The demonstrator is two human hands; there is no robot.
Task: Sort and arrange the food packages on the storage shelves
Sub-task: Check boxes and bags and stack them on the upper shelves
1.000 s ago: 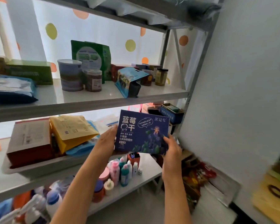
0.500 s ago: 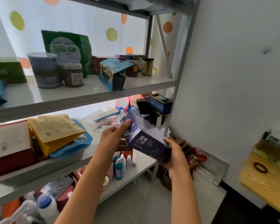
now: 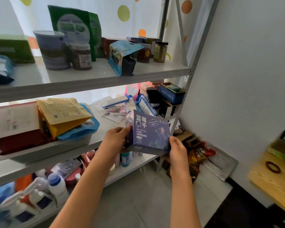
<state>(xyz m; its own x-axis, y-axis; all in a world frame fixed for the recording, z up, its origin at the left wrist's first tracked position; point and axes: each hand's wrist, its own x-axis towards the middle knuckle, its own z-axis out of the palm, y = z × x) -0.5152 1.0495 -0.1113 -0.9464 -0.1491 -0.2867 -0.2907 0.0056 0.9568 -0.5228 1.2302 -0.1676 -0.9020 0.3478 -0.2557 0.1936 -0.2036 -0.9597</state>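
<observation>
I hold a dark blue box of dried blueberries [image 3: 148,134] with both hands in front of the middle shelf [image 3: 105,124]. My left hand [image 3: 115,139] grips its left edge, thumb on the front. My right hand [image 3: 177,145] grips its lower right corner. The printed front faces me and the box leans slightly. On the upper shelf [image 3: 89,79] stand a green pouch [image 3: 72,27], a grey tub [image 3: 53,50], jars [image 3: 81,56] and a tipped blue bag [image 3: 122,56].
A white tray [image 3: 44,148] on the middle shelf holds a red box [image 3: 16,127], a yellow pouch [image 3: 62,116] and a blue pouch. Small packets and a blue tin [image 3: 171,92] crowd the shelf's right end. Bottles [image 3: 58,188] fill the bottom shelf. Snack bags [image 3: 199,153] lie on the floor by the wall.
The box was turned edge-on half a second ago and now shows its front again, lower than a second ago. The view has shifted down and to the right.
</observation>
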